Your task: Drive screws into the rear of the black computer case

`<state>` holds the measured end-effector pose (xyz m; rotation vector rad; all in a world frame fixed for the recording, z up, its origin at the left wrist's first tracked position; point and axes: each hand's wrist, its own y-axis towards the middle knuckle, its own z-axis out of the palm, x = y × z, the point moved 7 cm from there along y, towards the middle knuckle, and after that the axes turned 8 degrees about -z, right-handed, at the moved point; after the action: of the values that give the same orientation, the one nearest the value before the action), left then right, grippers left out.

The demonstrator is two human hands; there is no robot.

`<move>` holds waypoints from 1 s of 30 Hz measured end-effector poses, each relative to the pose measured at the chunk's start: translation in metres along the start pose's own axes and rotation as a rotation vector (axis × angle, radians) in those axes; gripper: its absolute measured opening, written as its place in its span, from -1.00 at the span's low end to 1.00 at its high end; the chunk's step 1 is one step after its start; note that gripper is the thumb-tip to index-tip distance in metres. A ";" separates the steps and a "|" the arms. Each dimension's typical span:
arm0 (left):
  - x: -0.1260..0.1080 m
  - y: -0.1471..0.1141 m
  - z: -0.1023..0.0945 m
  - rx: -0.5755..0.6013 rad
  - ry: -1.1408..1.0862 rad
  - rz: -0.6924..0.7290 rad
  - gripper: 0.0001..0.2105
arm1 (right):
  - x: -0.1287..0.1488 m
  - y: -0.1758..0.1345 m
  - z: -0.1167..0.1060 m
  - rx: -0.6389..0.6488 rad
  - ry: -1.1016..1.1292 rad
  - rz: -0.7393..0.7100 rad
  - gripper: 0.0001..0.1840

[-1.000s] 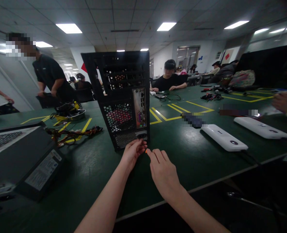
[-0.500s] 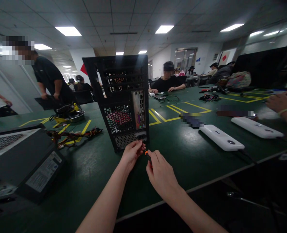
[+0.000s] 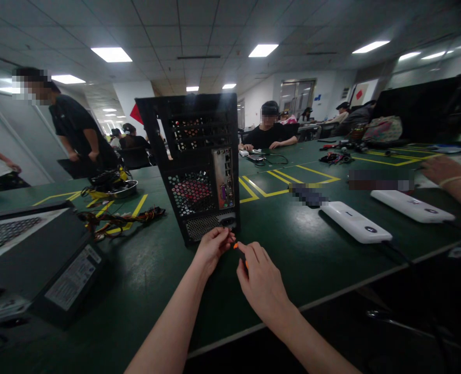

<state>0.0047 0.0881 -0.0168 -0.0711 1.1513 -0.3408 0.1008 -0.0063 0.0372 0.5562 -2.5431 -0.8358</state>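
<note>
A black computer case [image 3: 199,158] stands upright on the green table with its back panel facing me. At its lower right corner, just below the power socket, my left hand [image 3: 214,246] is closed in a pinch. What sits between those fingertips is too small to make out. My right hand [image 3: 259,270] is wrapped round a screwdriver [image 3: 242,254] with a black and orange handle. Its front end points toward the left fingertips; the thin shaft hardly shows, and the tip is hidden.
Left of the case lie a power supply unit [image 3: 51,265], a bundle of cables [image 3: 125,218] and a metal bowl [image 3: 123,188]. White power banks [image 3: 355,222] lie to the right. A person [image 3: 269,132] sits across the table; a co-worker's hand [image 3: 444,171] is at far right.
My right hand has shifted slightly right and down, and more of the screwdriver's handle shows. My left hand keeps its pinch near the case corner. The co-worker's hand at far right has moved.
</note>
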 end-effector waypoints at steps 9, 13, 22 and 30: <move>-0.002 -0.003 0.003 -0.016 -0.019 -0.003 -0.90 | -0.001 0.001 -0.001 0.005 -0.001 0.009 -0.69; -0.002 -0.004 0.000 -0.075 -0.088 -0.018 -0.88 | 0.000 0.001 -0.004 -0.025 -0.005 0.001 -0.71; -0.004 -0.004 0.001 -0.066 -0.095 -0.010 -0.86 | 0.011 0.003 -0.017 -0.171 0.079 -0.182 -0.71; -0.007 -0.004 0.000 -0.096 -0.103 0.048 -0.88 | 0.028 0.009 -0.018 -0.083 0.046 -0.437 -0.66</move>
<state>0.0009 0.0862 -0.0097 -0.1442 1.0649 -0.2367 0.0843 -0.0213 0.0631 1.1144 -2.3636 -1.0526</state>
